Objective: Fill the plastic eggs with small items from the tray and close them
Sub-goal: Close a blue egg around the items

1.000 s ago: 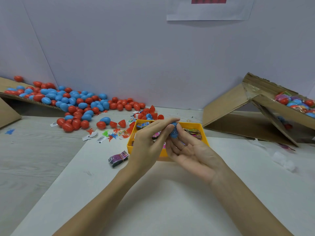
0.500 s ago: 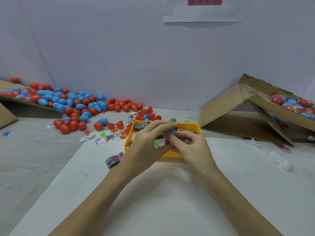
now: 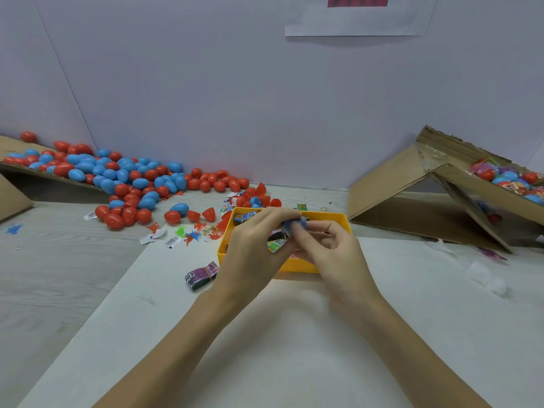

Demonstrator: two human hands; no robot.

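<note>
Right, both hands meet over the near half of the yellow tray [image 3: 226, 248], and the blue egg [image 3: 295, 224] sits between them, held up off the tray contents. Left hand [image 3: 256, 248] comes in from the left with fingers curled over the top of the egg; right hand [image 3: 329, 248] comes in from the right, fingers curled and pinching the egg's right end. Both hands grip it, neither is spread.

Only a small patch of blue shows between the fingertips, so I can't tell if it's one closed egg or two halves not yet seated. Long axis looks roughly left-right, lined up with the two hands, though it's too covered to be sure. A small printed packet [image 3: 275, 245] shows just below the egg, against the left palm; whether it's partly inside the shell I can't tell.

My read: the step in hand is closing. The move turns on the halves staying coaxial while the hands push toward each other.

Unfilled eggs [image 3: 123, 178] lie far left, well apart. Filled ones sit in the cardboard box [image 3: 459, 178] far right.
</note>
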